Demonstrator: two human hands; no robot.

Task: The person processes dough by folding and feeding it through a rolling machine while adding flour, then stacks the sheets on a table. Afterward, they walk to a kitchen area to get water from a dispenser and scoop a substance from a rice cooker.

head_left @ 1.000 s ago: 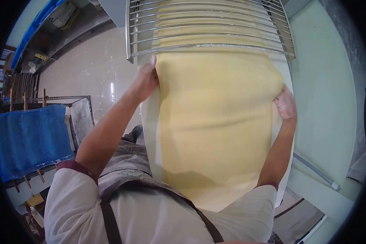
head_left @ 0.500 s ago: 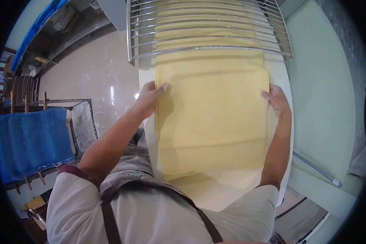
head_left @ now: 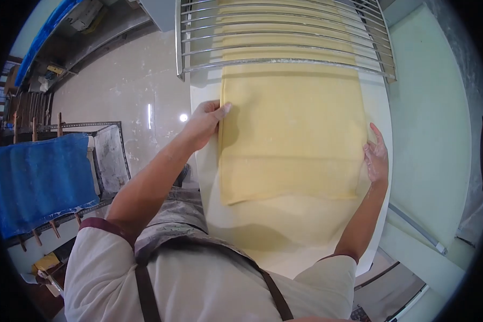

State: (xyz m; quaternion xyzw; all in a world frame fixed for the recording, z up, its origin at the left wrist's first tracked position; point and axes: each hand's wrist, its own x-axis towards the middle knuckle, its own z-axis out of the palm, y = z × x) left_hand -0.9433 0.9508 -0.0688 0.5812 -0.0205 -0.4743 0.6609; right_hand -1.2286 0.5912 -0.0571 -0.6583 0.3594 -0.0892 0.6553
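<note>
A wide, pale yellow dough sheet (head_left: 292,126) lies in layers on the white bed (head_left: 273,231) of a machine and runs back under a metal bar guard (head_left: 284,40). My left hand (head_left: 206,121) grips its left edge, thumb on top and the other fingers mostly hidden at the side. On the opposite side, my right hand (head_left: 377,158), dusted with flour, is beside the right edge. Its index finger points away from me and the fingers are apart; the thumb is at or very near the dough. The near end of the dough lies slightly uneven across the bed.
To the left, a blue cloth (head_left: 40,182) hangs over a rack with wooden sticks. A pale green panel (head_left: 429,118) stands at the right, with a grey rod (head_left: 418,228) below it. Shelving (head_left: 91,48) is at the far left.
The dough's near end has moved away from me, towards the guard, and its upper fold looks flatter. My right hand has loosened, spread its fingers and shifted nearer to me. My left hand still grips the edge.
</note>
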